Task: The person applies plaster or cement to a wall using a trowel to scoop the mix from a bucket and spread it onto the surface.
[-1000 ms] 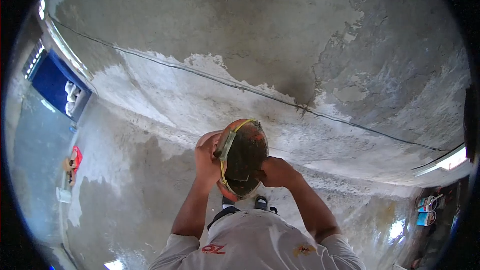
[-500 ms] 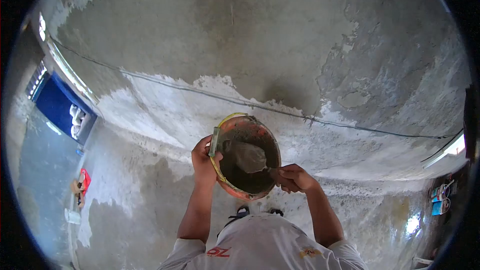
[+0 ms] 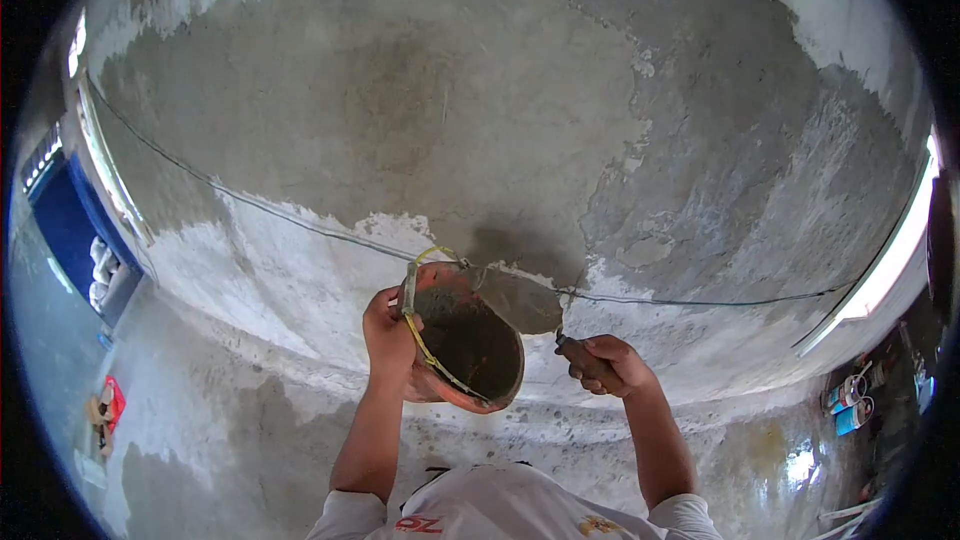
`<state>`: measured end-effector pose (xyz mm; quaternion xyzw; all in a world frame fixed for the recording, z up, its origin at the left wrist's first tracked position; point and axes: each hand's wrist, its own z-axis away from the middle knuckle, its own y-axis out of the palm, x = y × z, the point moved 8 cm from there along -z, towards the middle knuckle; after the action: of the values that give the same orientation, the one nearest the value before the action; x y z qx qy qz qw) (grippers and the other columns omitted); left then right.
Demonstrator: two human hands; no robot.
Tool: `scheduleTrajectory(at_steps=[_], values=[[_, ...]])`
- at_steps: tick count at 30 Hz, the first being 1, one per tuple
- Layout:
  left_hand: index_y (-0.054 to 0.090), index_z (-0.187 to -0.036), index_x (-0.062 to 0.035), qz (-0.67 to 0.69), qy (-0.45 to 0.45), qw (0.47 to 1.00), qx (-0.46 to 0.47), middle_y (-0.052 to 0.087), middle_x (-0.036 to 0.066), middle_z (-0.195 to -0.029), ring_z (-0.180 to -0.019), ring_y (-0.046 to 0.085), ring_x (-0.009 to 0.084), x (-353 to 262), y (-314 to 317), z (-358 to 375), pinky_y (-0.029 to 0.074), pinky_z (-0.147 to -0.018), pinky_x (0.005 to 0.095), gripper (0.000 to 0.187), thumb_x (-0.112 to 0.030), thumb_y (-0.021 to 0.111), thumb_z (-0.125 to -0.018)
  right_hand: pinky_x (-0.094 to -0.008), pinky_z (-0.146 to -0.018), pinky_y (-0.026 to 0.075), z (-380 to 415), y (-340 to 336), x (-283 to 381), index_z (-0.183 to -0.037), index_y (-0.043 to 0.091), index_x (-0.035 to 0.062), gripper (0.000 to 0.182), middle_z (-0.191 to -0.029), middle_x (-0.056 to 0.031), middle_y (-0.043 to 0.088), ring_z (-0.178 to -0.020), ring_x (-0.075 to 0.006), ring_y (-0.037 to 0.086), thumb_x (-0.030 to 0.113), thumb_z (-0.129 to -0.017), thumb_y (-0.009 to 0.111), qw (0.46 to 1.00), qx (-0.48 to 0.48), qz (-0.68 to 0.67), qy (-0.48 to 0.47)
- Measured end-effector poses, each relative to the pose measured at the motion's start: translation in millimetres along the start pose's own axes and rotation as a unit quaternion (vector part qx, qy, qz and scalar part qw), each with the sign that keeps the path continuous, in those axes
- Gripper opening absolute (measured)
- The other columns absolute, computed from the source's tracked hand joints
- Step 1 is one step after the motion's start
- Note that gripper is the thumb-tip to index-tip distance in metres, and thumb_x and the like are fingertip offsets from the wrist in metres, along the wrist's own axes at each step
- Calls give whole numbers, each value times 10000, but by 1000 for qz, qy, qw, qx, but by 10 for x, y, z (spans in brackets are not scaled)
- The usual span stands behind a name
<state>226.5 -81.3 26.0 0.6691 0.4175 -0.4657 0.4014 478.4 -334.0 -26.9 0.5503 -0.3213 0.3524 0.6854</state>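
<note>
An orange bucket (image 3: 508, 370) with grey mortar inside is tilted in front of my body. My left hand (image 3: 388, 332) grips its left rim near the yellow handle (image 3: 425, 348). Closed around the handle of a trowel is my right hand (image 3: 612, 366), right of the bucket. The trowel's blade (image 3: 522, 302) is over the bucket's upper right rim, close to the wall, and looks coated in grey mortar.
A partly plastered wall (image 3: 480, 120) rises ahead, crossed by a thin cable (image 3: 690, 301). Blue-labelled containers (image 3: 852, 416) stand at the right. At the left are a red item (image 3: 115, 402) and a blue doorway (image 3: 70, 225).
The trowel has come up out of the bucket toward the wall, and my right hand has moved slightly right. The bucket is lower, further left and more tilted. The view has shifted.
</note>
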Motion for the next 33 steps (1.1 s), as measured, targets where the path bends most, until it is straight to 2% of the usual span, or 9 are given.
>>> scheduleTrajectory(at_steps=[11, 18, 20, 23, 26, 29, 31, 32, 33], values=[[598, -1160, 82, 7, 7, 999, -31, 699, 107, -809, -687, 644, 139, -128, -27, -65, 495, -593, 280, 320, -2, 697, -867, -224, -396, 375, 178, 384, 891, -1302, 543, -122, 557, -863, -188, 608, -482, -126, 471, 346, -1002, 575, 1000, -11, -10, -24], [614, -1150, 55, -55, 77, 993, -67, 679, 82, -788, -654, 631, 142, -31, -65, -68, 492, -580, 292, 368, 82, 599, -783, -219, -353, 351, 408, 953, 2250, -1355, 527, -103, 546, -832, -138, 611, -472, -117, 487, 323, -1015, 549, 981, -28, 100, -166], [618, -1251, -62, -71, -41, 996, -18, 727, 127, -1021, -885, 706, 271, -94, 13, 52, 524, -802, 406, 446, -236, 752, -863, -212, -345, 361, 538, 1266, 2752, -1349, 515, -104, 539, -825, -138, 617, -464, -117, 496, 316, -1012, 555, 966, -50, 129, -220], [623, -1259, -93, -141, -57, 988, -34, 735, 127, -1045, -932, 716, 311, 152, 1, 35, 526, -827, 434, 437, -257, 739, -871, -194, -352, 371, 702, 1703, 3457, -1352, 494, -91, 531, -823, -126, 632, -476, -110, 517, 307, -1010, 576, 936, -59, 182, -297], [627, -1257, -106, -131, -56, 989, -29, 736, 125, -1072, -986, 717, 308, 346, 56, 74, 522, -851, 442, 434, -280, 731, -874, -227, -398, 429, 818, 2071, 3973, -1303, 541, -80, 493, -844, -108, 646, -510, -116, 547, 316, -1013, 585, 871, -146, 288, -370], [628, -1250, -100, -151, -56, 987, -28, 740, 129, -1045, -981, 720, 309, 483, 96, 128, 520, -854, 439, 419, -280, 722, -884, -288, -489, 505, 832, 2342, 4270, -1254, 601, -21, 414, -849, -65, 648, -548, -116, 563, 325, -1029, 575, 730, -252, 456, -443], [628, -1248, -92, -132, -69, 989, -14, 741, 126, -1026, -968, 719, 310, 415, 140, 232, 520, -849, 437, 421, -282, 721, -885, -369, -605, 558, 799, 2499, 4291, -1236, 645, 48, 324, -851, -65, 674, -650, -177, 642, 273, -1008, 595, 501, -407, 616, -451], [627, -1246, -85, -115, -81, 990, -3, 742, 123, -1008, -955, 717, 312, 407, 149, 260, 520, -844, 435, 422, -283, 721, -885, -369, -605, 558, 686, 2433, 4266, -1236, 645, 48, 324, -851, -65, 674, -650, -177, 642, 273, -1008, 595, 500, -411, 615, -452], [627, -1246, -85, -115, -79, 990, 0, 742, 123, -1008, -955, 717, 312, 479, 154, 261, 520, -844, 435, 422, -283, 721, -885, -390, -645, 570, 647, 2491, 4213, -1290, 623, 69, 347, -918, -92, 685, -731, -216, 673, 236, -986, 602, 305, -455, 682, -485]])
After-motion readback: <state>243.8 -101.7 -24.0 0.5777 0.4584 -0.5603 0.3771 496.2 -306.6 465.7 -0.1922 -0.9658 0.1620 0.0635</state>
